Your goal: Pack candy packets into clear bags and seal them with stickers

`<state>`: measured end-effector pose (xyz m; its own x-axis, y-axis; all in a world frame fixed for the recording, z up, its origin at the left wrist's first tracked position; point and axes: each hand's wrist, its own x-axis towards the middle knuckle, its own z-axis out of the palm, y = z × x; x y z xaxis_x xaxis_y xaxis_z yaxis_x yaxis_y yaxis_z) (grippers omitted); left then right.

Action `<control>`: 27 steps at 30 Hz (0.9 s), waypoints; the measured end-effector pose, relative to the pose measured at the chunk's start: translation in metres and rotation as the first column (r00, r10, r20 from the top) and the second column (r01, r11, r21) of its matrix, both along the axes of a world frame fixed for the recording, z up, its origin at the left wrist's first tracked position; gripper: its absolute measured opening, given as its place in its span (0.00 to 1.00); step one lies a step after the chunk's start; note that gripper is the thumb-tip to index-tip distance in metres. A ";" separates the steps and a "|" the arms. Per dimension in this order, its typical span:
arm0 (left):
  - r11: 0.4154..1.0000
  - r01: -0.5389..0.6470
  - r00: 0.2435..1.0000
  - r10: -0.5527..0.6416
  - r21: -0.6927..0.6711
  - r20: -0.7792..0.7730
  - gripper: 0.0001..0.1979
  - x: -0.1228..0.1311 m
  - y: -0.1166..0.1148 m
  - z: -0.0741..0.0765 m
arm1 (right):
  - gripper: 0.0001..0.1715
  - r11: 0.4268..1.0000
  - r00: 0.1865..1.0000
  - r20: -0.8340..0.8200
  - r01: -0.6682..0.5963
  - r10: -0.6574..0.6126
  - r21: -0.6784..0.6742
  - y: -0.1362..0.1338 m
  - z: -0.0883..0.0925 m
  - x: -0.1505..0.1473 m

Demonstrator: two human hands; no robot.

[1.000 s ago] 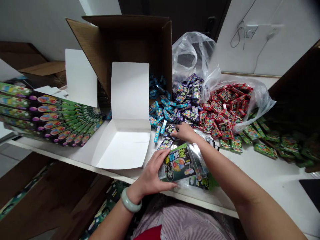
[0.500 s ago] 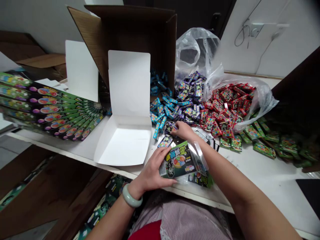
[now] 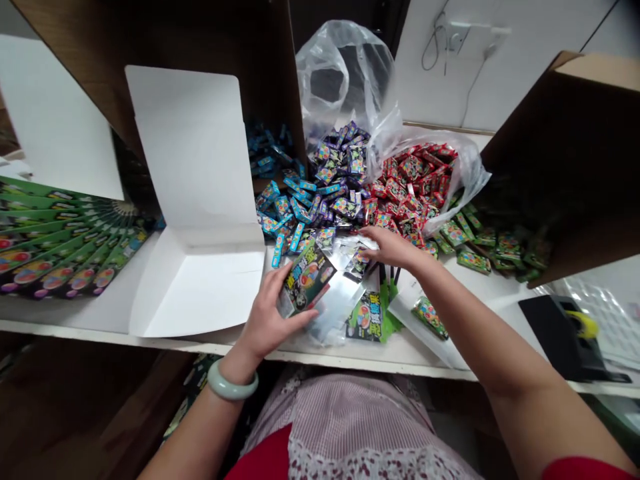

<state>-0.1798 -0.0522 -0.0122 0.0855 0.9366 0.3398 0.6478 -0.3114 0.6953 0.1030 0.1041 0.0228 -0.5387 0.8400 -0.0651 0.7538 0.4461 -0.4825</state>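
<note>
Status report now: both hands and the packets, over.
Left hand grips green pouch. Right hand on small packets at pile edge, grasp unclear. White box open, left of pouch.

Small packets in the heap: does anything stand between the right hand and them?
Nothing visible does. The right hand lies at the near edge of the small packets, fingertips on loose ones. The left hand holds the green pouch off to the side, clear of that path.

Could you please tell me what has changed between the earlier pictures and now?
The right hand has moved right, from the purple packets to the foot of the red packets; whether it holds one is unclear. The left hand keeps its grip on the green pouch; the white box stays open.
</note>
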 end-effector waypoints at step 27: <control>0.938 0.346 0.913 -0.334 0.013 -0.235 0.52 0.022 0.004 0.008 | 0.38 0.849 0.861 0.137 -0.507 0.491 0.145 -0.091 0.077 0.032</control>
